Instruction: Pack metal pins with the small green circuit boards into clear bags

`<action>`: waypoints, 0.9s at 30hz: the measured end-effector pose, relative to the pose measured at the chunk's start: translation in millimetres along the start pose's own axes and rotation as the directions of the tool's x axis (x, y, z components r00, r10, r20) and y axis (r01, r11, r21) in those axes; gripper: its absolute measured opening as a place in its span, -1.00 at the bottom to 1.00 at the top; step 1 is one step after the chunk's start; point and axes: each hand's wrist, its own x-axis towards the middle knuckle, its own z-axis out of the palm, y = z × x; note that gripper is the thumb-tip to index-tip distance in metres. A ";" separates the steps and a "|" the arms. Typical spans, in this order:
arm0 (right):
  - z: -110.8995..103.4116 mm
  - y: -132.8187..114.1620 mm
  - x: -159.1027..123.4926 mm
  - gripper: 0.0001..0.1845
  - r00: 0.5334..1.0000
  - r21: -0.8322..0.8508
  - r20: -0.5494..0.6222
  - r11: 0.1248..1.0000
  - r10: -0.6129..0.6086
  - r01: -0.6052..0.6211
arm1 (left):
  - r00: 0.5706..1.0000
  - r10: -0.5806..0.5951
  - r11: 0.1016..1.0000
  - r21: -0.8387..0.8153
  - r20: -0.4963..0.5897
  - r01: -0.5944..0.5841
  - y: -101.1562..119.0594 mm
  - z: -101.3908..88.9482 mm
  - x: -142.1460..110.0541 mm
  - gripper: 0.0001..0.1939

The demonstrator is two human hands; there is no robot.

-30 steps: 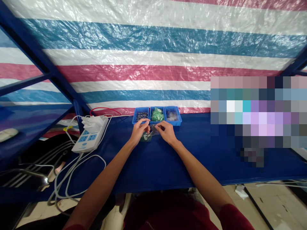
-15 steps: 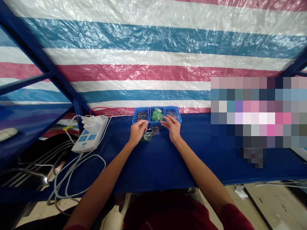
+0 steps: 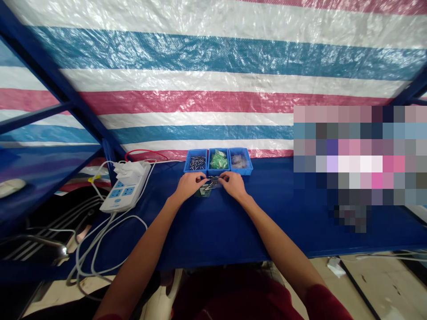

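Handling the slim metal pieces [image 3: 213,178] is the step I judge to be in hand. They lie between my two hands, over a clear bag [image 3: 218,183], near the back edge of the bench [image 3: 213,231] and well apart from its front edge. My left hand [image 3: 191,184] has its thumb and fingertips drawn close at the left ends of the pieces. My right hand [image 3: 234,183] is bent in the same manner at the right side; whether either one truly pinches something, I cannot tell, because the tips are small and partly hidden. In my judgement, the next move calls for a light, exact fingertip grip, with the thin bag kept from sliding. Just beside my left fingers lies a green packet [image 3: 204,191].

Along the back edge of the bench stand three blue bins: the left bin [image 3: 187,160] has short metal pieces, the middle bin [image 3: 218,171] green packets, the right bin [image 3: 243,171] clear ones.

Toward the left end of the bench rests a power strip [image 3: 123,193], with pale cables [image 3: 96,240] looping to the front edge. Behind hangs a striped sheet [image 3: 207,102], framed by blue posts [image 3: 83,115]. Below I see a tiled floor [image 3: 370,271]. The area at right is too blurred to read.
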 end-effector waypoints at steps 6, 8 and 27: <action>2.6 -7.6 -6.4 -0.85 0.963 -0.207 0.230 0.960 -0.141 0.190 | 0.959 0.074 0.997 -0.021 0.272 -0.071 -4.9 -6.8 -1.0 -0.69; 2.6 -6.3 -6.2 -0.87 0.951 -0.218 0.269 0.952 -0.154 0.216 | 0.955 0.087 0.996 -0.008 0.284 -0.088 -5.9 -5.8 -1.1 -0.73; 8.8 -8.9 -8.7 -0.89 0.934 -0.369 0.336 0.896 -0.118 0.246 | 0.967 0.163 0.984 0.032 0.198 -0.173 -0.1 7.8 -3.1 -0.79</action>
